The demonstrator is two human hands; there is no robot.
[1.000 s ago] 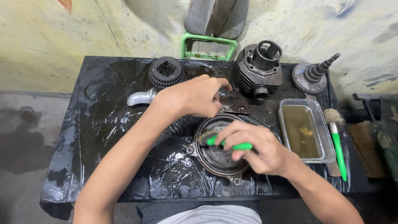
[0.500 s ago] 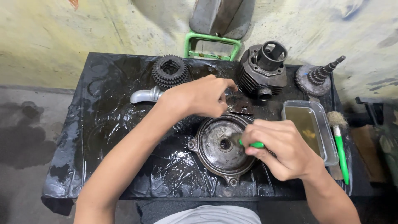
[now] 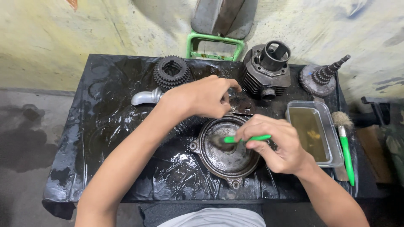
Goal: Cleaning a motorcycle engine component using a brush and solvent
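1. The right hand, lower right of centre, has its grip closed on a green-handled brush, held nearly level with its dark bristle end pointing left into the dish of a round metal cover.
2. The round metal cover lies flat at the centre of the frame on the bench, which is wrapped in wet black plastic sheet; small bolt lugs stick out at its left and bottom edges.
3. The left hand, just above the cover, is curled shut at the cover's upper rim; whether it is gripping anything, I cannot tell.
4. A short silver pipe elbow lies just left of the left wrist.
5. Along the top of the bench, left to right: a stacked gear cluster, a finned engine cylinder, a geared shaft.
6. A clear plastic tray of brownish liquid sits right of the cover.
7. A second green-handled paintbrush lies beside the tray, at the right edge.
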